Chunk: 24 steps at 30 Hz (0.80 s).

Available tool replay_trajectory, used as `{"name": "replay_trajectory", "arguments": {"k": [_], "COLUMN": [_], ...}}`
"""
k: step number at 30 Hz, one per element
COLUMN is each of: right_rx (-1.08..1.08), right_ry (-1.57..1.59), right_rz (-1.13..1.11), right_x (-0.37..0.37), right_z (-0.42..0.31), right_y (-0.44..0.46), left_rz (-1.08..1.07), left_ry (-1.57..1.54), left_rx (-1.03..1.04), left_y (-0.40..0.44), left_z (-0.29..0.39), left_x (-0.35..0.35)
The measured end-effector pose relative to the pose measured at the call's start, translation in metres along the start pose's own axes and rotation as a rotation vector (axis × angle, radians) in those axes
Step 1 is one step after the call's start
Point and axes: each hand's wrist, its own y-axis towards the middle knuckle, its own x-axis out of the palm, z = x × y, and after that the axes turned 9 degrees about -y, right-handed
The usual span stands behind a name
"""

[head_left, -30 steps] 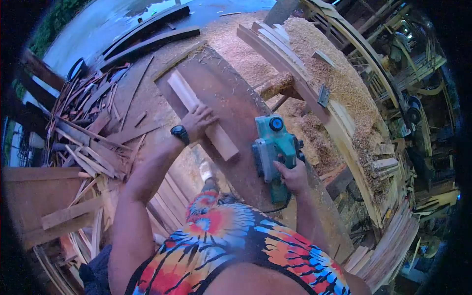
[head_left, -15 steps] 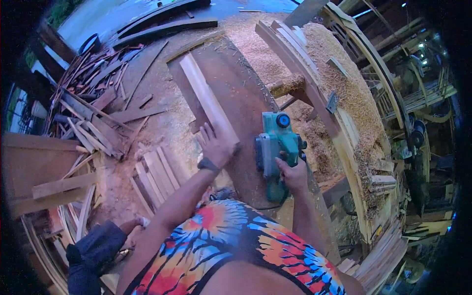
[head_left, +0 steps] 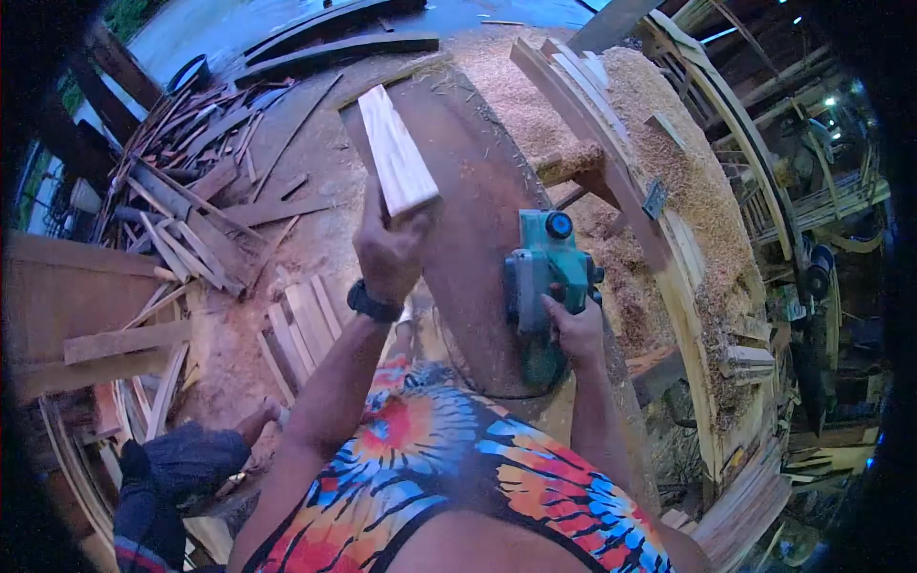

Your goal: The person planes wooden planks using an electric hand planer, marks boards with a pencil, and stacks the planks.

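My left hand [head_left: 390, 250], with a dark watch on the wrist, is closed round the near end of a pale wooden piece [head_left: 396, 153]. The piece slants away from me over the left side of a brown workbench [head_left: 468, 181], its near end raised. My right hand [head_left: 577, 329] grips the handle of a green power planer [head_left: 554, 272]. The planer rests on its side on the bench, right of the wooden piece, and the two do not touch. A cable curves near the planer's rear end.
Beyond the bench's right side lie a long beam [head_left: 683, 315] and heaped shavings [head_left: 650, 95]. Scrap wood [head_left: 181, 239] is piled at the left, and pale boards [head_left: 306, 320] lie below the bench. Another person [head_left: 181, 468] is at the lower left.
My left hand has gone from lying open on the wooden piece to gripping its near end, which has lifted and turned. My right hand keeps the planer in about the same place.
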Motion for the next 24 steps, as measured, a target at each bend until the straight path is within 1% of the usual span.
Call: {"name": "replay_trajectory", "arguments": {"k": [2,3,5,6,9,12,14,18,22,24], "right_rx": [-0.076,-0.047,0.009,-0.008,-0.031,0.003,0.034,-0.053,-0.060,0.004], "right_ry": [-0.045,-0.039,-0.030,-0.046,-0.067,-0.035,-0.005,-0.099,-0.047,-0.043], "right_rz": [0.011,0.011,0.009,0.021,0.037,0.023,0.020,0.032,0.030,0.009], "right_x": [-0.001,-0.001,-0.002,-0.002,-0.002,-0.002,0.000,-0.001,0.000,-0.001], "right_z": [0.016,0.012,-0.001,0.003,0.011,-0.003,-0.006,0.014,0.018,0.015], "right_y": [0.007,0.005,0.000,0.002,0.005,-0.001,-0.003,0.006,0.007,0.005], "left_rz": [0.025,0.043,0.078,0.095,0.156,0.141,0.141,0.157,0.132,0.124], "left_ry": [-0.054,-0.104,-0.205,-0.256,-0.264,-0.189,-0.200,-0.212,-0.203,-0.203], "left_rx": [-0.038,-0.064,-0.041,-0.031,0.009,0.006,-0.011,0.010,0.021,0.032], "left_y": [0.022,0.032,0.046,0.050,0.059,0.064,0.066,0.069,0.072,0.074], "left_z": [0.015,0.019,0.033,0.039,0.047,0.052,0.055,0.048,0.047,0.050], "left_x": [-0.004,-0.003,-0.002,-0.001,0.002,-0.002,-0.002,-0.001,-0.001,-0.001]}}
